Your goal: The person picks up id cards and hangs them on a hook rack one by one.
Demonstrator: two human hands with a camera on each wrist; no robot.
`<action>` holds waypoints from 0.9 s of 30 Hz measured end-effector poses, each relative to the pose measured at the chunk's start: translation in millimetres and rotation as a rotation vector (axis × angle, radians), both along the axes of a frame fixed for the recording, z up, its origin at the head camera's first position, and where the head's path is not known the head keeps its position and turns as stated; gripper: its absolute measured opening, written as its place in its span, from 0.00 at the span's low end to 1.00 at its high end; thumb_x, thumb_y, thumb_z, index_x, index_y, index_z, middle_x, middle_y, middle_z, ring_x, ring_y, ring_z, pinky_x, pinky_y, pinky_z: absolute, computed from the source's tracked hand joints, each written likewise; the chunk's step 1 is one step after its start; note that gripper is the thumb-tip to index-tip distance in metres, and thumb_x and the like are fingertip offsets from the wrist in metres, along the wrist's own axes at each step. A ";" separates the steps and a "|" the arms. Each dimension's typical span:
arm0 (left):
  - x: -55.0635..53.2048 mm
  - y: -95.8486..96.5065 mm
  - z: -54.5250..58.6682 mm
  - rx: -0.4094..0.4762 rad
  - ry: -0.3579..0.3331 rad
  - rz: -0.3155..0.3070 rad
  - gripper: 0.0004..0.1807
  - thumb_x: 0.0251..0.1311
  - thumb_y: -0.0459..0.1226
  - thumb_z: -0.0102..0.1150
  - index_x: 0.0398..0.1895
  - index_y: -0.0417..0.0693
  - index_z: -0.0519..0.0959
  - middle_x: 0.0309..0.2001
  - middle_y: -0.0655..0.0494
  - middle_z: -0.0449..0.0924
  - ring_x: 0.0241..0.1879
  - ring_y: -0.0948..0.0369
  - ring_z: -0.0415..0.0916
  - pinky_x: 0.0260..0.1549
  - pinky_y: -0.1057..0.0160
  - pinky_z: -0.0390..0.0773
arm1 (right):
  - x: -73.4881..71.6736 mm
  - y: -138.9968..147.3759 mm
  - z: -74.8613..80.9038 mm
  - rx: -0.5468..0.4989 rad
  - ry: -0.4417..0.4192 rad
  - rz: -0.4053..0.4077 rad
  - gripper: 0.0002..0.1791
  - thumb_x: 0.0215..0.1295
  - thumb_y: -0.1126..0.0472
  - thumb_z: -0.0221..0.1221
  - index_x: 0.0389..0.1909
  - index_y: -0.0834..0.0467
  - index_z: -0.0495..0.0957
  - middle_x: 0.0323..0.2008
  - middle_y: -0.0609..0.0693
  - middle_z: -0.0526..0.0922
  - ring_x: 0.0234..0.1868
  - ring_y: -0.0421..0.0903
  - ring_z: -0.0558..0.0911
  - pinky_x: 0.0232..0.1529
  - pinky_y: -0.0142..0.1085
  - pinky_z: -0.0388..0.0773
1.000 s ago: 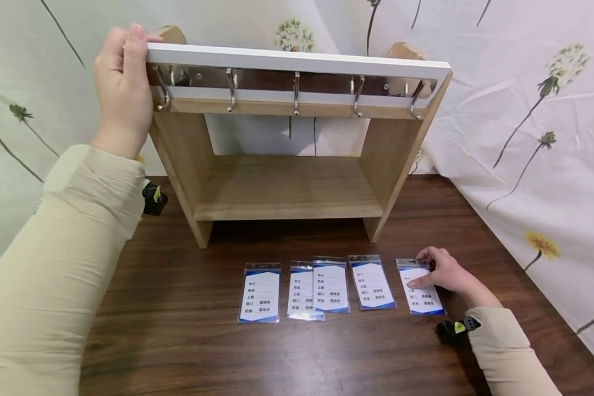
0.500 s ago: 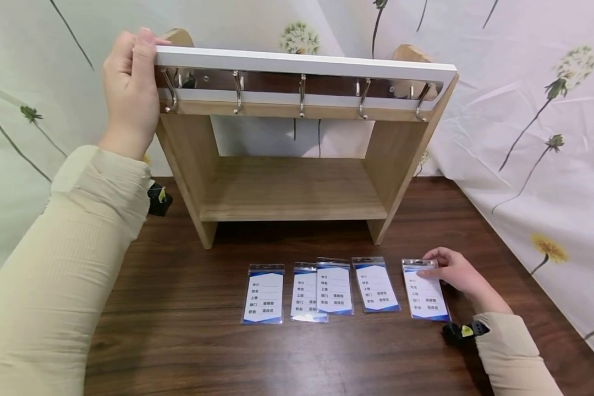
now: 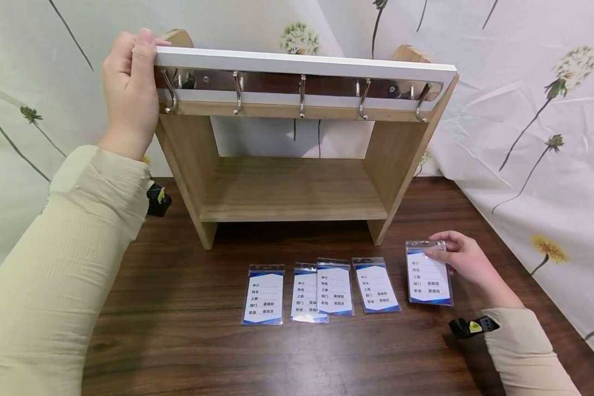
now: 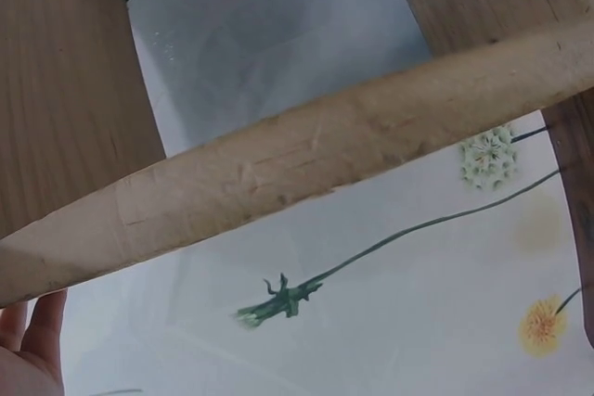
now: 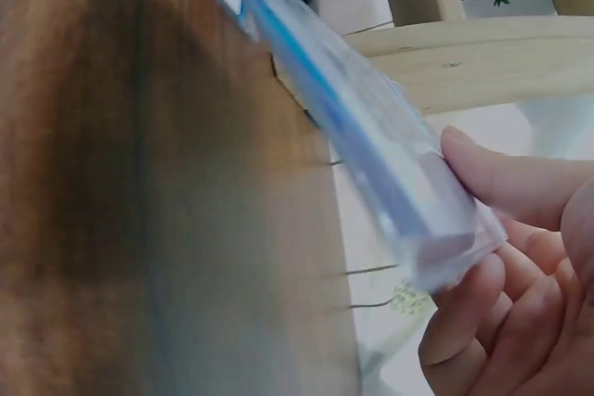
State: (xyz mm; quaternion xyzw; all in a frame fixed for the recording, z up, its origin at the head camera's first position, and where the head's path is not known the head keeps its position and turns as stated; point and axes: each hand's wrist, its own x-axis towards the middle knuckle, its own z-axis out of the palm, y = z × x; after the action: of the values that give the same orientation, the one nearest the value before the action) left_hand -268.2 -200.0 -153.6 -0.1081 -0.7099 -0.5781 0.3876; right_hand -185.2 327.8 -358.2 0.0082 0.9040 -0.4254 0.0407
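My left hand [image 3: 131, 93] grips the upper left corner of a wooden rack [image 3: 297, 190], its thumb over the white hook board [image 3: 302, 59]. In the left wrist view, only its fingers show beside the rack's side panel [image 4: 278, 159]. At the right, my right hand [image 3: 467, 264] pinches the top right corner of a clear-sleeved badge [image 3: 428, 278], thumb in front and fingers behind. The right wrist view shows this badge [image 5: 371, 150] edge-on, tilted up from the table. Several metal hooks [image 3: 302, 96] line the board, with nothing hanging on them.
Left of the held badge, several like badges lie in a row before the rack: a single one [image 3: 263, 297] at the left, an overlapping badge [image 3: 334, 286] in the middle, a slanted one [image 3: 376, 286] at the right. Flower-printed cloth [image 3: 524, 110] hangs behind the dark table [image 3: 218, 357].
The right hand has taken hold of the rightmost badge by its top and raised it off the table. My left hand has kept its grip on the rack's corner.
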 end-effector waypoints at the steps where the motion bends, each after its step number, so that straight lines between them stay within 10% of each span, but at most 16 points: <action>1: 0.3 0.1 0.0 -0.002 -0.003 -0.001 0.16 0.74 0.41 0.43 0.30 0.63 0.79 0.46 0.66 0.85 0.42 0.72 0.74 0.40 0.72 0.64 | -0.3 0.1 2.4 0.002 0.004 -0.002 0.26 0.66 0.58 0.63 0.59 0.67 0.70 0.30 0.45 0.84 0.23 0.38 0.76 0.22 0.34 0.74; 16: 1.1 0.8 0.3 -0.011 -0.015 0.009 0.15 0.74 0.43 0.44 0.30 0.64 0.80 0.38 0.73 0.82 0.40 0.72 0.72 0.40 0.72 0.64 | -2.2 -11.6 41.3 -0.028 0.130 0.000 0.21 0.64 0.61 0.65 0.54 0.67 0.72 0.26 0.30 0.82 0.24 0.35 0.79 0.24 0.33 0.77; 27: -1.4 -0.6 -0.5 -0.011 0.013 0.037 0.16 0.72 0.40 0.44 0.29 0.65 0.80 0.35 0.76 0.81 0.36 0.73 0.71 0.38 0.73 0.64 | -2.3 -15.5 69.8 -0.125 0.202 0.024 0.11 0.64 0.64 0.64 0.42 0.45 0.77 0.26 0.31 0.84 0.21 0.34 0.79 0.23 0.29 0.77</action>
State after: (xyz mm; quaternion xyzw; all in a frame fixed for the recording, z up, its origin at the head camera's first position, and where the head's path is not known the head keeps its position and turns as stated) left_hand -269.6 -200.6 -154.1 -0.1009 -0.7124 -0.5663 0.4021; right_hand -187.5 312.3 -288.4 -0.0482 0.8752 -0.4792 -0.0451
